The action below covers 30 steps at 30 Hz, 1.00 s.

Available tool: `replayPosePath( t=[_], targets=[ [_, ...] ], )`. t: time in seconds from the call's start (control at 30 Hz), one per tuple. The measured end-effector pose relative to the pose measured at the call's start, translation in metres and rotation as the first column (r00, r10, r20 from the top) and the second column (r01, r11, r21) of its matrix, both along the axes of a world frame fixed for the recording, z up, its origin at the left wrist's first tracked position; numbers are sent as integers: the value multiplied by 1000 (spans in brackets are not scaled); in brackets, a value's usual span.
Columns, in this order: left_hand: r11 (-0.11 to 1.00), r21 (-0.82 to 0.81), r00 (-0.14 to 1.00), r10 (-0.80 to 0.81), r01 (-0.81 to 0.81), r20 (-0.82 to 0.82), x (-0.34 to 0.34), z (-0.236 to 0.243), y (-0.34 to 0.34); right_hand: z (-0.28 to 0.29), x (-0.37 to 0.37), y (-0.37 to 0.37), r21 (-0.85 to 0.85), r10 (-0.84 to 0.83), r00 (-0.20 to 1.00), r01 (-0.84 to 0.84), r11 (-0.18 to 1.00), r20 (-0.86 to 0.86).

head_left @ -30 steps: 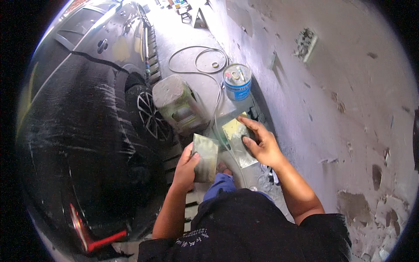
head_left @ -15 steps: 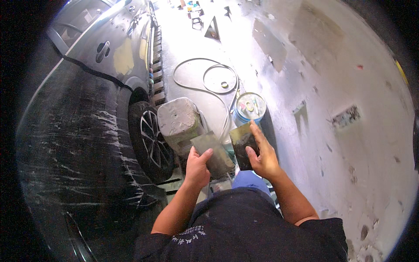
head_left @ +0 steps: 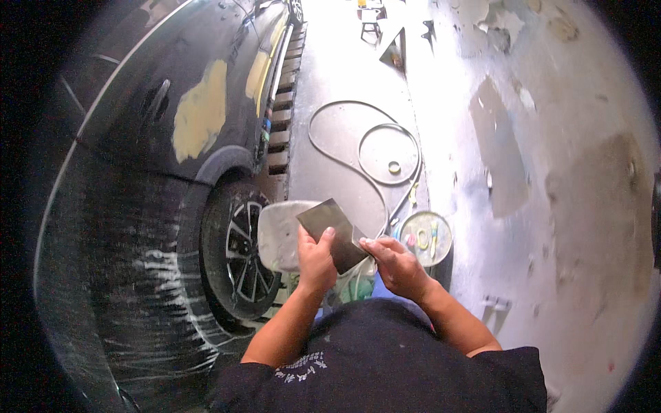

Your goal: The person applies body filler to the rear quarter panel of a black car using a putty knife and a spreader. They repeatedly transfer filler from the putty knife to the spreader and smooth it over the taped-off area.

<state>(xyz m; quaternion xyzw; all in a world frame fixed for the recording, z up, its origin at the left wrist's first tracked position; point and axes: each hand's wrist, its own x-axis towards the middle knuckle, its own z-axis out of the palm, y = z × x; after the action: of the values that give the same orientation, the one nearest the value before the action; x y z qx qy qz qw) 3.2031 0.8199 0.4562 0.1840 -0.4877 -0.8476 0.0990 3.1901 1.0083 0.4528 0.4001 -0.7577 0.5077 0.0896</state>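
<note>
1. The left hand (head_left: 315, 260) grips a flat, dark grey rectangular metal sheet (head_left: 332, 234) by its lower left edge, thumb laid on its face, fingers closed behind it.
2. The right hand (head_left: 398, 265) pinches the sheet's lower right corner — fingers drawn narrow around the edge.
3. The sheet is held tilted in front of the person's chest, above a pale, rounded-square plastic seat (head_left: 279, 235) that sits just beside the black car's spoked alloy wheel (head_left: 242, 261).
4. A round open tin with coloured bits inside (head_left: 425, 238) stands on the concrete floor (head_left: 344, 76) just right of the hands.
5. A looped grey hose (head_left: 385, 153) lies farther ahead — near the car's door (head_left: 200, 110), which bears a yellowish filler patch.
</note>
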Motion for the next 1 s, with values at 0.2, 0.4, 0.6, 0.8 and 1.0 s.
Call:
replayPosePath(
  t=[0.2,0.4,0.6,0.8,1.0],
  targets=[
    [999,26,999,-31,32,-42,-110,37,13,-14,-119,61,161,-47,997,37,986,63],
    [997,-68,996,-53,48,-72,-179,49,34,10,-173,88,-389,239,437,296,873,867],
    [905,-293,946,-324,309,-3,-232,39,41,30,-271,78,-404,37,561,547,733,827],
    [970,-139,979,-194,201,61,-306,21,6,28,-297,61,-387,79,640,358,850,764],
    [990,82,989,-102,111,-110,-392,23,-33,12,-350,-44,-273,172,526,120,955,833]
  ],
)
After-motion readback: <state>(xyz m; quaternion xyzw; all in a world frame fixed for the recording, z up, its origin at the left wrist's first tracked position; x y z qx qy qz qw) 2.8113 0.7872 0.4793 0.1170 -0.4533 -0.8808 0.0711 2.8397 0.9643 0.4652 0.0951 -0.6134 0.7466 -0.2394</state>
